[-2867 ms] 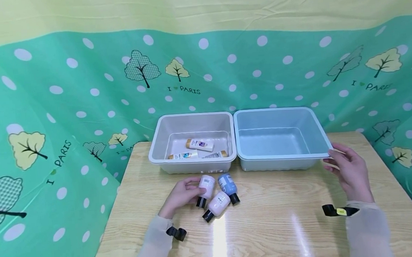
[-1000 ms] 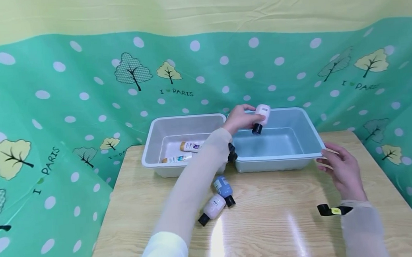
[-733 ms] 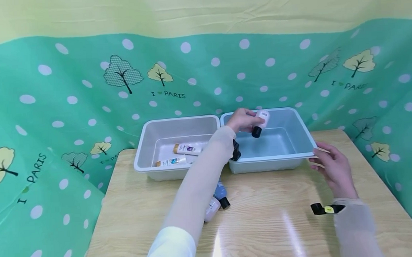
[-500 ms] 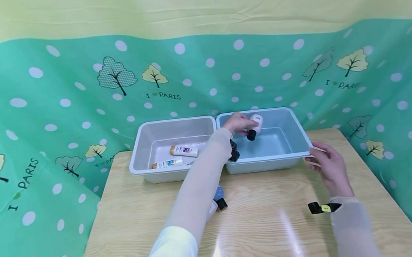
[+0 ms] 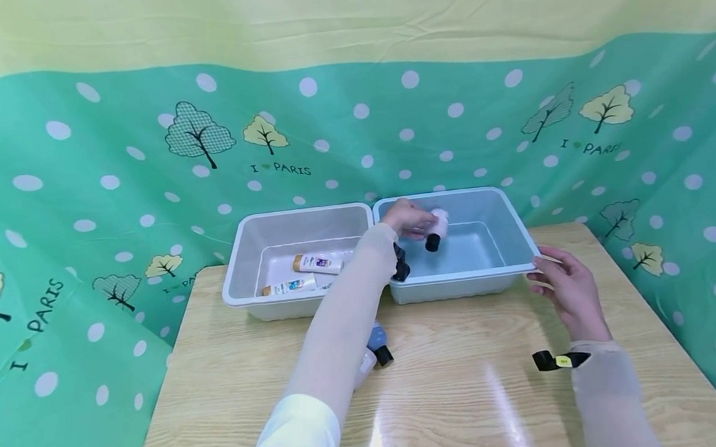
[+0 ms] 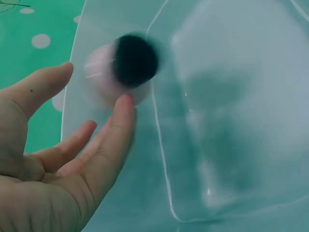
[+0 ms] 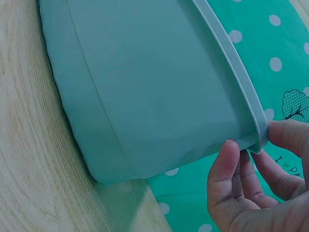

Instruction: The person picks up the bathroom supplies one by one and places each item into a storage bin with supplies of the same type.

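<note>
In the light blue bin (image 5: pixel 462 287), a pale pink bottle (image 5: pixel 440 223) with a black cap tilts cap-down towards the near side. My left hand (image 5: pixel 409 218) is beside it at the bin's left part. The left wrist view shows that hand's (image 6: pixel 63 159) thumb and fingers spread apart; the blurred bottle (image 6: pixel 101 72) lies beyond the fingertips, one of which overlaps it, and whether they touch I cannot tell. My right hand (image 5: pixel 571 292) pinches the bin's near right rim corner; in the right wrist view, fingers (image 7: pixel 224 169) lie under the rim.
A grey bin (image 5: pixel 276 308) holding white bottles with gold caps (image 5: pixel 318 263) stands left of the blue one. On the wooden table (image 5: pixel 456 383), a blue bottle (image 5: pixel 376 336) and another pink bottle (image 5: pixel 365 368) are partly behind my left forearm. A green dotted cloth (image 5: pixel 326 129) hangs behind.
My left hand took a pink bottle from the table, carried it over the blue bin, lowered it and let go. The right hand keeps its hold on the rim. The head view has turned right.
</note>
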Motion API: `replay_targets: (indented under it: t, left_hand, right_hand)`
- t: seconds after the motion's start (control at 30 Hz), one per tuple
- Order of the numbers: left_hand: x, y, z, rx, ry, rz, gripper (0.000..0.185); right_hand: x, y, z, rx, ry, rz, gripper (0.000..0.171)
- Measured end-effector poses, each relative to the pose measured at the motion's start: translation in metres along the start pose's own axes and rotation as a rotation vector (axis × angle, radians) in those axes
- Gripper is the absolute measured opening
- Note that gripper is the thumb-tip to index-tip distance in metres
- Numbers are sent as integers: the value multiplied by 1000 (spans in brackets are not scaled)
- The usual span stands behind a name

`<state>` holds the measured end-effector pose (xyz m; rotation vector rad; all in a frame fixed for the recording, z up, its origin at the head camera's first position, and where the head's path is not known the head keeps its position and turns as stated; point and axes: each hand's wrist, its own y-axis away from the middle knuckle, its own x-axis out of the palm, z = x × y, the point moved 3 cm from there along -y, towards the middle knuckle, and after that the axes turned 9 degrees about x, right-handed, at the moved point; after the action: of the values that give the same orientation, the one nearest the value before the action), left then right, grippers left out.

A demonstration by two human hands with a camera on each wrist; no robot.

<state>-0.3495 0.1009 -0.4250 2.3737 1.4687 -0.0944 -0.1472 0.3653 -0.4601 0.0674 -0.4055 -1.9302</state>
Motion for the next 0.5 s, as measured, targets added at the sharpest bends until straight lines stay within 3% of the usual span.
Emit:
replay_targets:
  t: [0.23,0.5]
  left_hand:
    - [-5,12,-9,5,43,-1,35]
    - [-19,43,-35,120,62,114,49]
  right_hand:
    - [1,-1,-1,4,3,2,45]
    - [0,1,-2,5,-8,3,45]
